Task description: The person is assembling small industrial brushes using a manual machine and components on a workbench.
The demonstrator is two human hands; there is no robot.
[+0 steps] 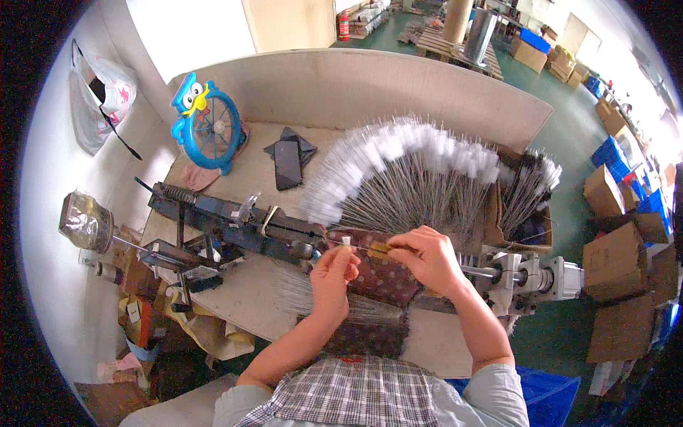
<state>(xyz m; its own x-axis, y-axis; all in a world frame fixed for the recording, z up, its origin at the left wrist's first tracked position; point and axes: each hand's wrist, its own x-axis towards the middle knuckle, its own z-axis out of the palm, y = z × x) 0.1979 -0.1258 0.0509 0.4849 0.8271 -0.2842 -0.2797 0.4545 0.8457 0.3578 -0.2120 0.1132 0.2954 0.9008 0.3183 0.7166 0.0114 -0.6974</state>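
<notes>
Over the middle of the bench, my left hand (333, 276) is closed in a pinch on a thin wire with a small white tuft (346, 241) at the fingertips. To its right, my right hand (432, 260) is closed around a small brass-coloured block (378, 249), level with the wire. Whether wire and block touch, I cannot tell. Beneath both hands lies a brown spotted cloth (380, 279). Bare thin wires (302, 293) lie in a bundle by my left wrist. Beyond the hands fans a large pile of wire brushes (398, 160) with white bristle tips.
A dark metal machine bar (220, 212) runs along the left of the bench; a motorised spindle (526, 276) stands at the right. A cardboard box (524, 231) holds more wire brushes. A phone (288, 165) and a blue cartoon fan (211, 128) sit at the back left.
</notes>
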